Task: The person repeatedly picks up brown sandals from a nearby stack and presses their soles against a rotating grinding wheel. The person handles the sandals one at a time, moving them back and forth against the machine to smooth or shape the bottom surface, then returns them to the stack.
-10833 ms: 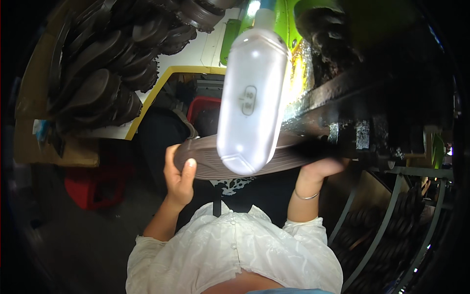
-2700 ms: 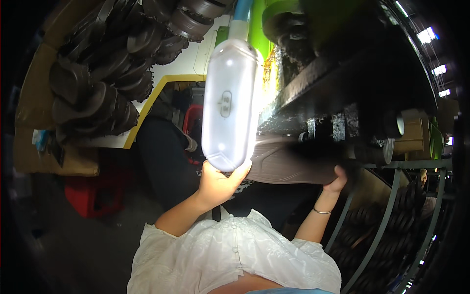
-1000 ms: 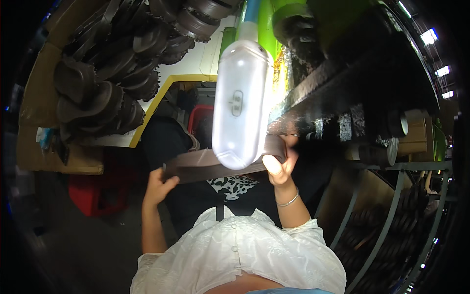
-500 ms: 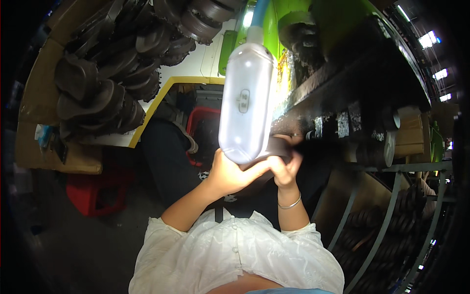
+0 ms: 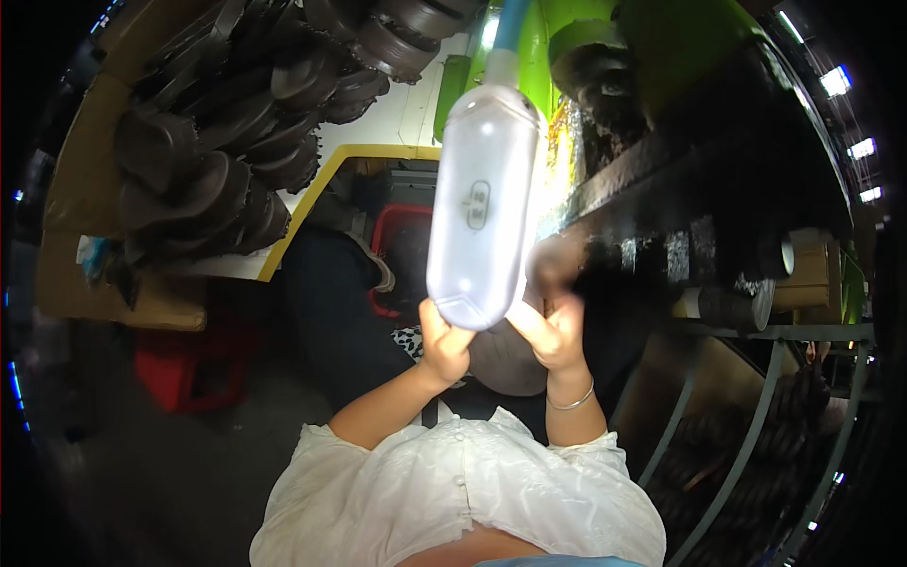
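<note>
Between my hands is a dark brown shoe sole (image 5: 508,364), its rounded end toward my body. My left hand (image 5: 442,352) grips it from the left, with some fingers hidden behind the lamp. On the other side my right hand (image 5: 559,333), a bangle at its wrist, is closed around its edge, the thumb lying across it. A long white work lamp (image 5: 487,203) on a blue neck hangs just above and covers the sole's far part. A brown rounded shape beyond my right fingers is blurred.
Many similar brown soles (image 5: 208,194) with ragged edges are heaped on the yellow-edged white table (image 5: 326,180) at the left. Dark machinery (image 5: 699,180) stands close on the right, above a metal rack (image 5: 727,435). A red stool (image 5: 189,369) and red basket (image 5: 383,236) sit lower down.
My left hand has drawn back toward my body and left, no longer reaching across to the right. The sole has turned, and more of its rounded end shows between my hands.
</note>
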Available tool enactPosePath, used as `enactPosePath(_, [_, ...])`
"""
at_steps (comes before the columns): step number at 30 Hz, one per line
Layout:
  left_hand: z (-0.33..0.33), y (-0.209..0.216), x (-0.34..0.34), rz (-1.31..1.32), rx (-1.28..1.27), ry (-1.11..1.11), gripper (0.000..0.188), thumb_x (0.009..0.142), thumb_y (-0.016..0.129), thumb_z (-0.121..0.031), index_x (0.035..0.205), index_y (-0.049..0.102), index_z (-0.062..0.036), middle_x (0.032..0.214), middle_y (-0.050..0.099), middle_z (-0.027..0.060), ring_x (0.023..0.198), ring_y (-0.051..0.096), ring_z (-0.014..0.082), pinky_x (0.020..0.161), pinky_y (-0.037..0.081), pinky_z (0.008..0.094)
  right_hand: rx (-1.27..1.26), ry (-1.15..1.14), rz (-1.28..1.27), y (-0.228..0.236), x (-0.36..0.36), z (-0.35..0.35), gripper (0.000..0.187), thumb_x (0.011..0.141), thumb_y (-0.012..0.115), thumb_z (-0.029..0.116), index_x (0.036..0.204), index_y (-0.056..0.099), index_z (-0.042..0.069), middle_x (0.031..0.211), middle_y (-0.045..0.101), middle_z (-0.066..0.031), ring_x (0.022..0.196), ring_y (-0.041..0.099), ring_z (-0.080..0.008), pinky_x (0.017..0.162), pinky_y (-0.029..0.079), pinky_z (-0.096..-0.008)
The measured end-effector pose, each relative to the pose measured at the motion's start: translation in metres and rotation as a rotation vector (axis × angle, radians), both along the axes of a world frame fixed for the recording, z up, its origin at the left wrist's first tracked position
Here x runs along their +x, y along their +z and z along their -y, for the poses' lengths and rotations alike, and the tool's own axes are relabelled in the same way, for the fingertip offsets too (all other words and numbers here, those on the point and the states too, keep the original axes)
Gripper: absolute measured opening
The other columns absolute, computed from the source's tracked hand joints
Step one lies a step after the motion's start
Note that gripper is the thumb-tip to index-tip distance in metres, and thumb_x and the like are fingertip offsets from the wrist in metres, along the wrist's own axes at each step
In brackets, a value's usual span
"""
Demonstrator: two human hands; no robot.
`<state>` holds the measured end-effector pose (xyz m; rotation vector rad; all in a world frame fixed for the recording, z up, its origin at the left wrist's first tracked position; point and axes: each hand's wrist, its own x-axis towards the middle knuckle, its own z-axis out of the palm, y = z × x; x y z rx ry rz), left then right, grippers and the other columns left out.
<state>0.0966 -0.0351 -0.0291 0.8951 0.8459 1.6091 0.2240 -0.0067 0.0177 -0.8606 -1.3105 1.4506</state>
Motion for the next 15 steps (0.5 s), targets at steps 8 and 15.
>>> enactPosePath(8, [-0.018,-0.009,-0.072,0.496,0.042,0.182,0.05,0.087,0.049,-0.042,0.118,0.044,-0.0031,0.113,0.052,0.0073,0.102,0.052,0.0192,0.088,0.042,0.0359,0.119,0.076,0.491,-0.029,0.04,0.002,0.029,0.066,0.075,0.008,0.091,0.062,-0.001,0.085,0.066,-0.0078,0.075,0.061,-0.0119,0.069,0.048,-0.0243])
enactPosePath(15, [-0.003,-0.012,-0.077,-0.126,0.01,-0.049,0.047,0.063,0.077,-0.021,0.096,0.053,0.0023,0.085,0.059,0.0048,0.078,0.056,0.0114,0.072,0.045,0.0248,0.325,-0.487,-0.047,-0.013,0.096,-0.004,0.041,0.057,0.074,-0.005,0.092,0.054,0.001,0.08,0.063,-0.0104,0.072,0.061,-0.0156,0.069,0.05,-0.0268])
